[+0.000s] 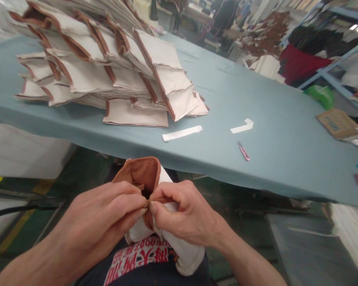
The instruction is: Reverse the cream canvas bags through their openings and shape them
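Over my lap hangs a white cloth piece with a brown lining (147, 169), its mouth partly spread so that the brown inside shows. My left hand (107, 214) pinches the near edge of the opening. Right beside it, my right hand (179, 210) pinches the same edge between thumb and forefinger, and the fingertips of both hands nearly meet. Whatever small part lies between the fingertips is hidden. The white lower end of the piece (191, 256) hangs below my right hand, over a dark apron (137, 262) with red print.
On the blue-covered table (214, 91) stands a large stack of white, brown-edged cloth pieces (89, 75). Two white strips (181, 133) and small pink thread snips (244, 151) lie near its front edge. A cardboard piece (337, 123) sits at the right, beside a blue shelf rack (334, 79).
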`<state>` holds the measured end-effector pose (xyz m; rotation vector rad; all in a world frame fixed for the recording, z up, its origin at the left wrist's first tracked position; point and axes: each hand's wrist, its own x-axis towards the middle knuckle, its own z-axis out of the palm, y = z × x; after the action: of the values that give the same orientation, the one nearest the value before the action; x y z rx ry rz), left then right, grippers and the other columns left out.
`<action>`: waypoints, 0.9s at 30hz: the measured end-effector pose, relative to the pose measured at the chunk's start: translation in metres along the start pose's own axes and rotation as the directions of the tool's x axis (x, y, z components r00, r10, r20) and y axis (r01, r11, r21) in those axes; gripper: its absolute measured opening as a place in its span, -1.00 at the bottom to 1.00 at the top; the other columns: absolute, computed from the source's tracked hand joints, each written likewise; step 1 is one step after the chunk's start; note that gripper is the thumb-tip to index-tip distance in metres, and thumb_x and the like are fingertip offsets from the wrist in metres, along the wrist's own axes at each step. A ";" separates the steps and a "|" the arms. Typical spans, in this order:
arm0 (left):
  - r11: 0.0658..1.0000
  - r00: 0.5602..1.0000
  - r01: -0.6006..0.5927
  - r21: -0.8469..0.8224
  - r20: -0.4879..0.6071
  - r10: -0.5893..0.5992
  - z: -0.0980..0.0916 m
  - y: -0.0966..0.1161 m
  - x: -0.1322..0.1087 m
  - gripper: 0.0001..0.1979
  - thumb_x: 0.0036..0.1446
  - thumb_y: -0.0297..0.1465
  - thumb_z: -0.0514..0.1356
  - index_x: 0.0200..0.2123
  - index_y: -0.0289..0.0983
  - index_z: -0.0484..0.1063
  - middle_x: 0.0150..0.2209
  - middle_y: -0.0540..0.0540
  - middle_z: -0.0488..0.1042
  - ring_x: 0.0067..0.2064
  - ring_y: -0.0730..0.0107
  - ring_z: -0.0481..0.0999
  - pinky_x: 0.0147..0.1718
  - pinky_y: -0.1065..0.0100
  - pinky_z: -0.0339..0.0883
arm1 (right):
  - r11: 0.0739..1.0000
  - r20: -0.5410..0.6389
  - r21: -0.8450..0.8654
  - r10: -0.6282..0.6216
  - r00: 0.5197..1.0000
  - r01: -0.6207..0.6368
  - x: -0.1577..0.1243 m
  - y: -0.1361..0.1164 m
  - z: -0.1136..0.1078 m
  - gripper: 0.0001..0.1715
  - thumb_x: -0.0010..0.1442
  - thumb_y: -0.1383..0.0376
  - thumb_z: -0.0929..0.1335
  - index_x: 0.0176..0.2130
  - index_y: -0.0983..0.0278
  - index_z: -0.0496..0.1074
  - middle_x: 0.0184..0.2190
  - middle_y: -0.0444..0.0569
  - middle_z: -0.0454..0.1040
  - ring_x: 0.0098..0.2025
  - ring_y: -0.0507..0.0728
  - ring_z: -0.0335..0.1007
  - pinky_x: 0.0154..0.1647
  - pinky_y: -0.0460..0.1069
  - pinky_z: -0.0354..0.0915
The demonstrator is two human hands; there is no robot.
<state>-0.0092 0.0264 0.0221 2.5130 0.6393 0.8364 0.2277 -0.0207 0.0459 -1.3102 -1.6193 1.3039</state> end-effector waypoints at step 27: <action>0.985 0.986 0.128 -0.115 -0.090 -0.139 0.008 0.027 -0.018 -0.80 0.49 -0.46 0.15 0.06 -0.07 0.46 -0.19 0.07 0.70 -0.19 0.38 0.72 -0.17 0.41 0.58 | 0.874 0.299 0.424 0.115 0.947 -0.239 -0.009 0.012 0.001 -0.45 0.27 -0.05 0.63 -0.37 0.24 0.42 -0.57 -0.31 0.23 -0.54 -0.06 -0.05 -0.53 -0.13 0.01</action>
<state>-0.0092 -0.0070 0.0223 2.3155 0.7646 0.9233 0.2333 -0.0300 0.0348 -1.0399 -1.2586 1.9077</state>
